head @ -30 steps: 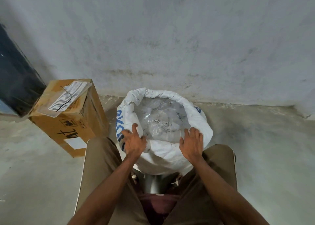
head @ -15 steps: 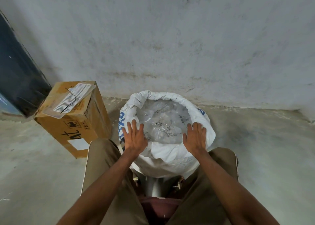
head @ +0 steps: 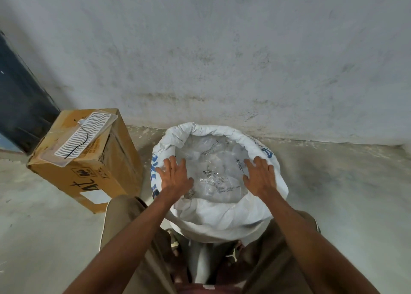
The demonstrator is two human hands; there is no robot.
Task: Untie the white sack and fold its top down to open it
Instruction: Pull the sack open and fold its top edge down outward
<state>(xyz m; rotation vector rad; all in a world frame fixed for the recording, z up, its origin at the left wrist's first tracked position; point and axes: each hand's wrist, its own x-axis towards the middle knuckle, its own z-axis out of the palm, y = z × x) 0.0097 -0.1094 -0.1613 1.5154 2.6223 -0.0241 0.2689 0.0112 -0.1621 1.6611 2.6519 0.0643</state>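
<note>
1. The white sack stands upright on the concrete floor, between my knees and just in front of the grey wall. All positions below are given relative to this sack.
2. The sack's mouth is open. Its top edge is rolled down outward into a thick cuff all the way round. Blue print shows on the cuff at the left and at the far right.
3. Inside the sack lie clear plastic packets with small dark printing; what they hold I cannot tell.
4. My left hand is over the left side of the sack's mouth, palm down, fingers straight and spread, gripping nothing. The fingertips lie at the inner edge of the cuff.
5. My right hand is over the right side of the mouth, palm down, fingers straight and spread, gripping nothing. Whether it touches the cuff I cannot tell.
6. A cardboard box stands on the floor left of the sack, near it but apart.
7. A clear flat tray with a white wavy pattern lies on top of the box, a thin black cord across it.
</note>
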